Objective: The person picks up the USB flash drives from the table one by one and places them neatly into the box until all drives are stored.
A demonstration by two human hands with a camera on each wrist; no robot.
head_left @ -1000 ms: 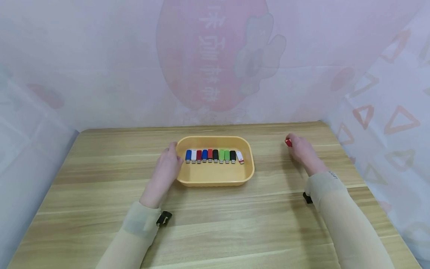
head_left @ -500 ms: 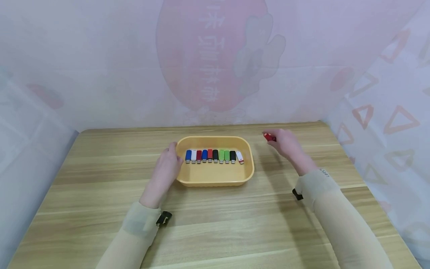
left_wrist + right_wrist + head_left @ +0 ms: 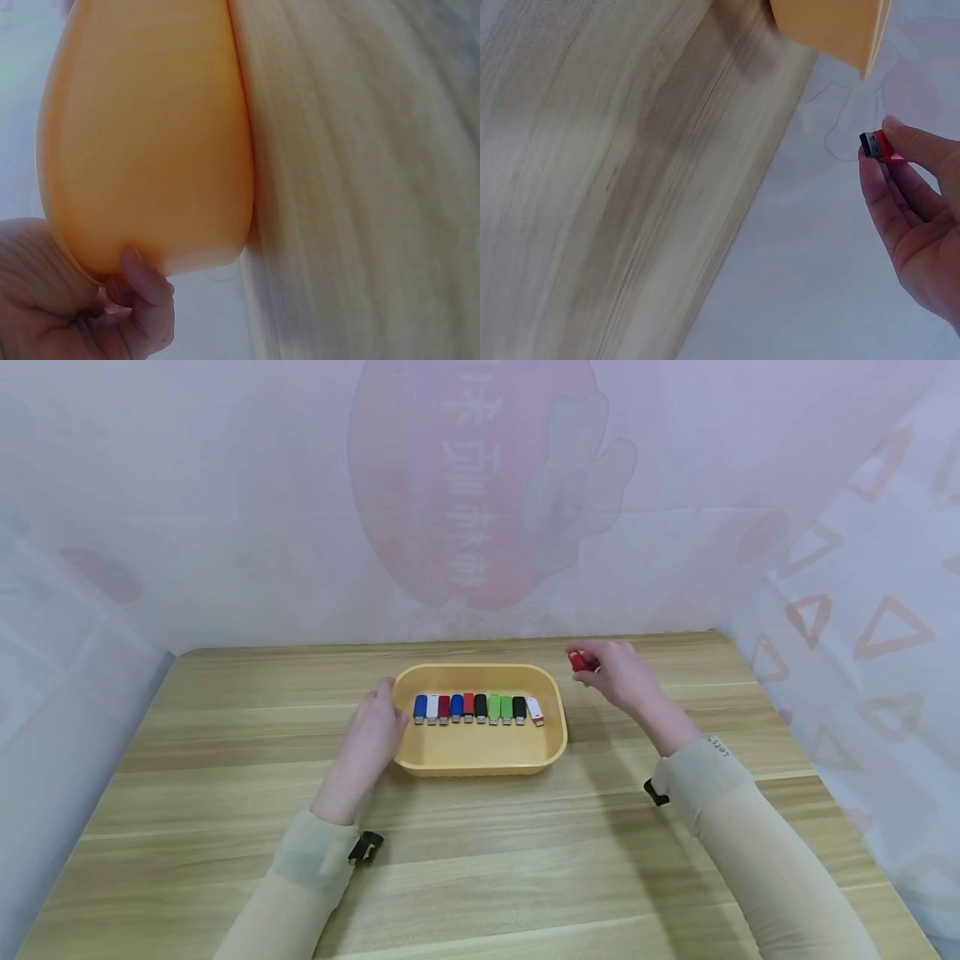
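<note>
We see a yellow tray with ten USB sticks in a row. Our left hand grips its rim; our right hand pinches a small red USB stick.

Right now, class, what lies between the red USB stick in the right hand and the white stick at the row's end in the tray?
In the head view, only the yellow tray's rim and bare tray floor.

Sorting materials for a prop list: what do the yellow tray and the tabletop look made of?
Yellow tray: likely moulded plastic, going by its smooth, even colour and rounded rim. Tabletop: wood or a wood-look laminate, matte, with grain stripes; which of the two cannot be told.
</note>
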